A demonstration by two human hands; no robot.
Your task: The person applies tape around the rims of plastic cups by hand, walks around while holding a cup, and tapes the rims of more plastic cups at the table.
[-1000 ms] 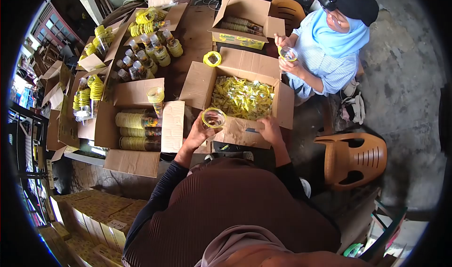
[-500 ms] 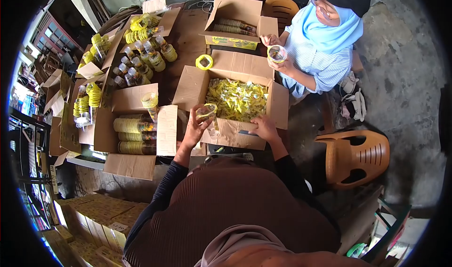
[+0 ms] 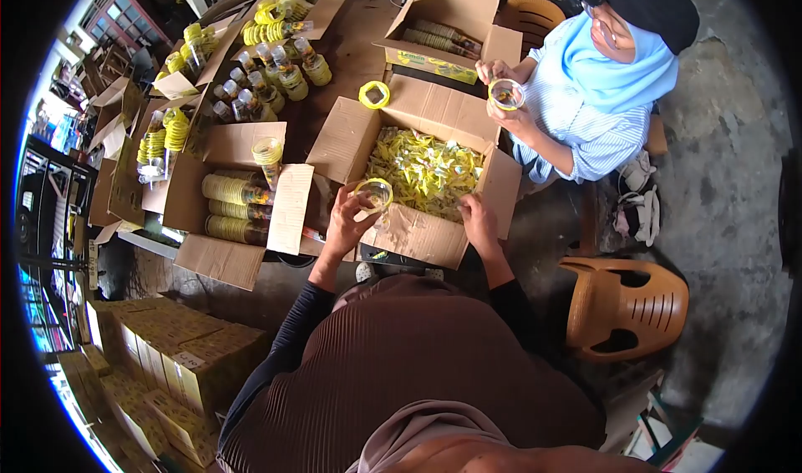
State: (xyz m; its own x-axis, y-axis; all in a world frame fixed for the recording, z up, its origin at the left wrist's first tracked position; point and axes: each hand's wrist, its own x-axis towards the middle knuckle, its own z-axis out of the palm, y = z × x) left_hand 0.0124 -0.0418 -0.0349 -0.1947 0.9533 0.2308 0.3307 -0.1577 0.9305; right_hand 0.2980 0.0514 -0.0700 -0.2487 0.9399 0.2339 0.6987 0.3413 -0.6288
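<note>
My left hand point(image 3: 342, 224) is closed around a clear plastic cup with a yellow rim point(image 3: 375, 192), its mouth tilted up towards me. The cup is over the front left corner of an open cardboard box point(image 3: 415, 237). Small yellow packets point(image 3: 426, 172) fill that box in a loose heap. At the box's front right corner is my right hand point(image 3: 479, 225), its fingers drawn together beside the packets. Whatever they may hold is too small to make out.
Across the box, a co-worker point(image 3: 576, 114) holds another clear cup point(image 3: 506, 95). A box of stacked cups point(image 3: 238, 202) stands at left, with filled cups point(image 3: 271, 80) behind it. A yellow-rimmed cup point(image 3: 374, 95) is at the box's back corner. An orange chair point(image 3: 626, 308) is at right.
My view has shifted slightly. My right hand has lifted from the front edge of the packets, and its fingers have come together. The cup stays in my left hand, its mouth facing me more.
</note>
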